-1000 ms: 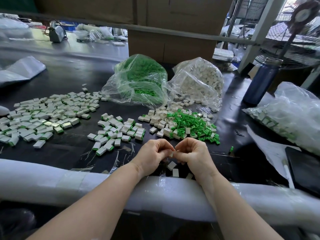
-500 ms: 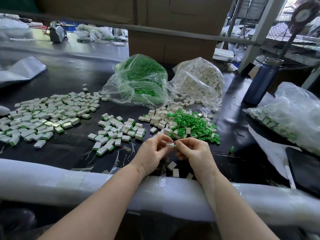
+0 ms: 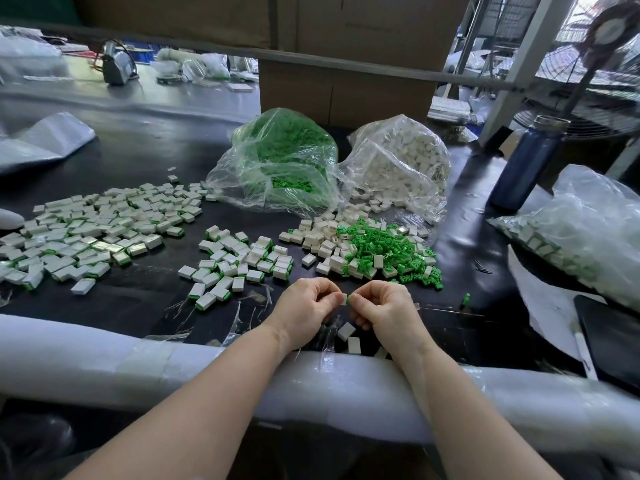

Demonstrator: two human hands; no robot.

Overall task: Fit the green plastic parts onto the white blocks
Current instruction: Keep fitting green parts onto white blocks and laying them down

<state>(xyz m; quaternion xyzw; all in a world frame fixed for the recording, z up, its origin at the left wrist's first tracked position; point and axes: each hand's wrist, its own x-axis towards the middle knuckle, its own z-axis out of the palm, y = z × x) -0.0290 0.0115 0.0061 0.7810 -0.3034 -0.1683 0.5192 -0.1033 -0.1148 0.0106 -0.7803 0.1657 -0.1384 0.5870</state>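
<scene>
Both hands have lifted slightly: left hand (image 3: 304, 306) pinches a small white plastic block (image 3: 343, 301), right hand (image 3: 384, 308) pinches a green plastic part (image 3: 348, 299) against it, above the black tabletop (image 3: 145, 299); fingers hide most of both.

The black tabletop (image 3: 460, 244) looked glossy and smooth, its near edge padded with white foam under shiny tape (image 3: 207, 362). Crinkled clear plastic bags (image 3: 277, 168) held matt green plastic parts (image 3: 384, 244) and small matt white plastic blocks (image 3: 398, 168); a brown cardboard box (image 3: 346, 95) looked dull.
</scene>
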